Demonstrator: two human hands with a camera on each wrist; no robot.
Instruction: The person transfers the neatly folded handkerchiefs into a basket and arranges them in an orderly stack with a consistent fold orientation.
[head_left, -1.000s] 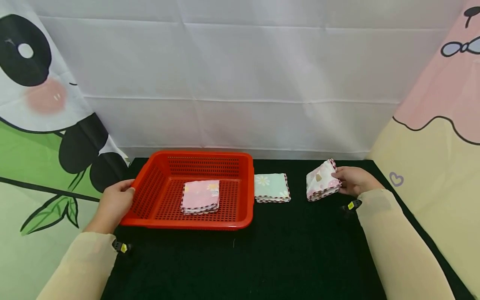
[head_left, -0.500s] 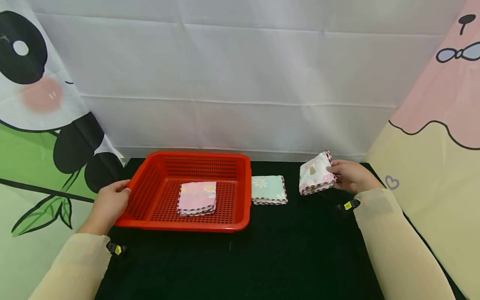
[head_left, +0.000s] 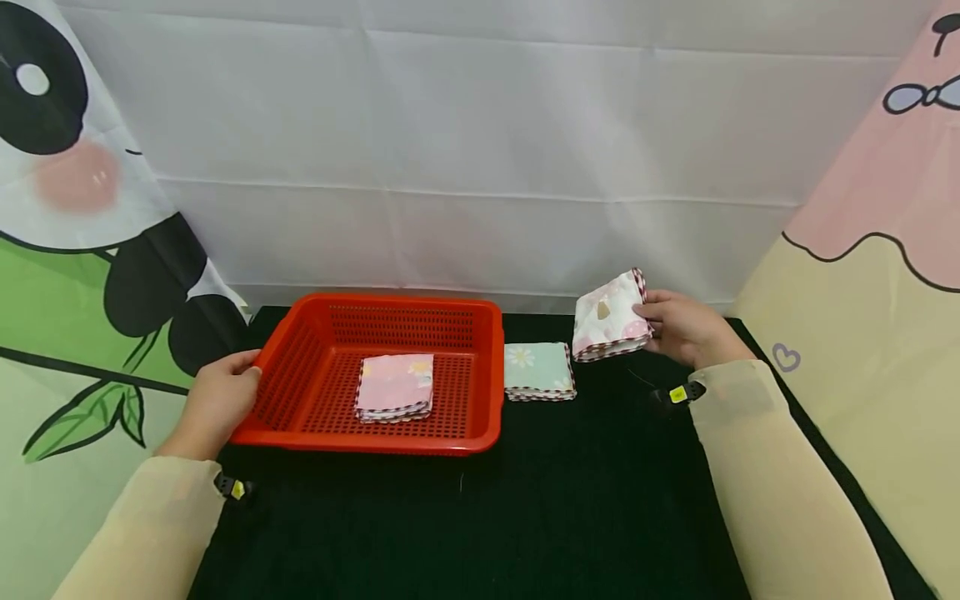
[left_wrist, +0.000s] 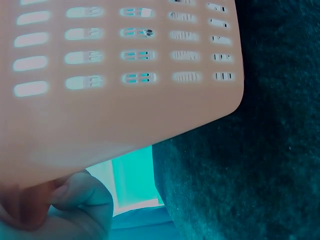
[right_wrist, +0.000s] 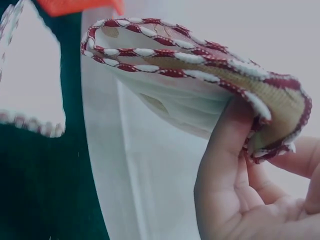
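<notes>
My left hand grips the left rim of a red perforated plastic basket; in the left wrist view the thumb curls at the edge of the basket wall. Inside the basket lies a folded pink handkerchief. My right hand pinches a folded white-and-pink handkerchief at its right edge, tilted and raised above the dark table. Its red-and-white stitched border shows in the right wrist view, with the thumb against one face. Just left of and below it lies a folded mint-green handkerchief beside the basket.
A dark green cloth covers the table. White fabric hangs behind it. Printed cartoon fabric hangs at left and right, close to both forearms.
My right hand has carried the white-and-pink handkerchief up and to the left, closer to the mint-green one. The left hand keeps its hold on the basket rim.
</notes>
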